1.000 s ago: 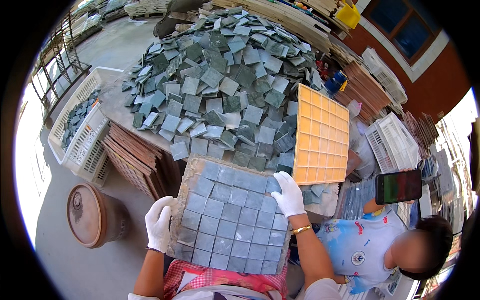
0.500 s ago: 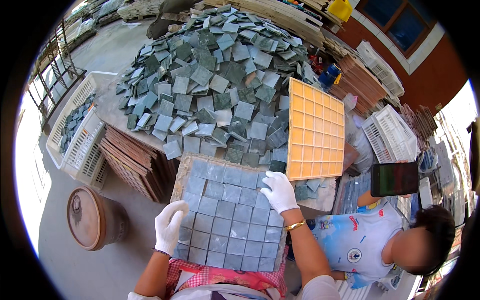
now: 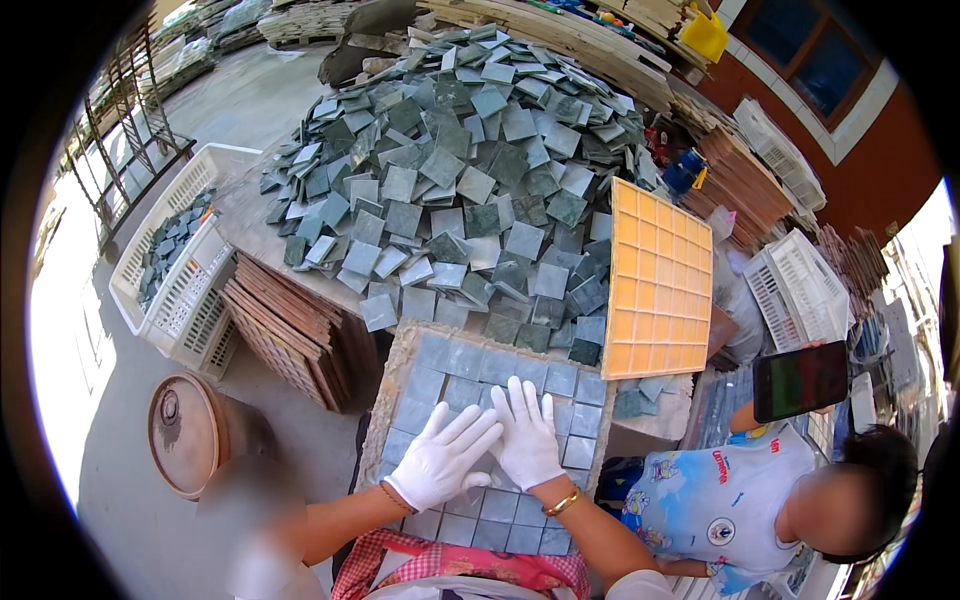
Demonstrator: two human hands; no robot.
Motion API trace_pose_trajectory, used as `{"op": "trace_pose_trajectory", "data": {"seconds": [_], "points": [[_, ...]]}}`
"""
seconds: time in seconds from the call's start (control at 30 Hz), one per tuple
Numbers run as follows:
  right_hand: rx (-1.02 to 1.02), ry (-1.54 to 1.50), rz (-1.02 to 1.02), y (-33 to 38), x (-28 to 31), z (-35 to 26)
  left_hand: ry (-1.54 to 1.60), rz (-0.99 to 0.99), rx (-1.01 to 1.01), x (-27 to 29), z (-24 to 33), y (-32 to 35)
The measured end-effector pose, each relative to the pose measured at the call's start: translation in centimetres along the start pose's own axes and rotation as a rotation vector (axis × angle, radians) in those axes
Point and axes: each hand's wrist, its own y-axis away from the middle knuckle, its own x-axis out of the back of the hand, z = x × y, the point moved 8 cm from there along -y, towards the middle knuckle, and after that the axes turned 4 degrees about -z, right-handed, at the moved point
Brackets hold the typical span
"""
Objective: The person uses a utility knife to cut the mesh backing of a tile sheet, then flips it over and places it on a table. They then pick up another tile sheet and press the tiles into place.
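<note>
Square grey-blue stone tiles (image 3: 462, 390) lie in rows on a rough-edged board (image 3: 393, 372) in front of me, with narrow gaps between them. My left hand (image 3: 445, 458), in a white glove, lies over the middle of the rows with its fingers stretched out and pointing up to the right. Right beside it, my gloved right hand (image 3: 527, 438) rests with fingers spread and pointing away from me. Both seem to lie flat on the tiles, fingertips close together, holding nothing. The hands hide several tiles beneath them.
A big heap of loose tiles (image 3: 445, 165) covers the table beyond the board. An orange grid tray (image 3: 658, 285) leans at its right. Left stand a white crate (image 3: 185, 330), stacked brown boards (image 3: 290, 330) and a lidded bucket (image 3: 185, 435). A person (image 3: 725, 490) holding a phone (image 3: 800, 381) is close at right.
Both hands have moved inward from the left and upper right edges of the board to the middle of the tiles. The whole view has shifted slightly.
</note>
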Motion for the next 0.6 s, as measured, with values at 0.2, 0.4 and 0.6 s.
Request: {"op": "trace_pose_trajectory", "data": {"seconds": [0.2, 0.4, 0.6], "points": [[0.120, 0.022, 0.114, -3.9, 0.6, -0.1, -0.105, -0.059, 0.047, -1.5, -4.7, -3.2], [0.124, -0.155, 0.064, -4.0, 2.2, 1.4, -0.110, 0.001, 0.125, -0.6, -6.3, -2.9], [0.000, -0.074, 0.021, -3.1, 0.4, 2.2, -0.230, 0.056, 0.228, 0.1, -8.9, -3.2]]}}
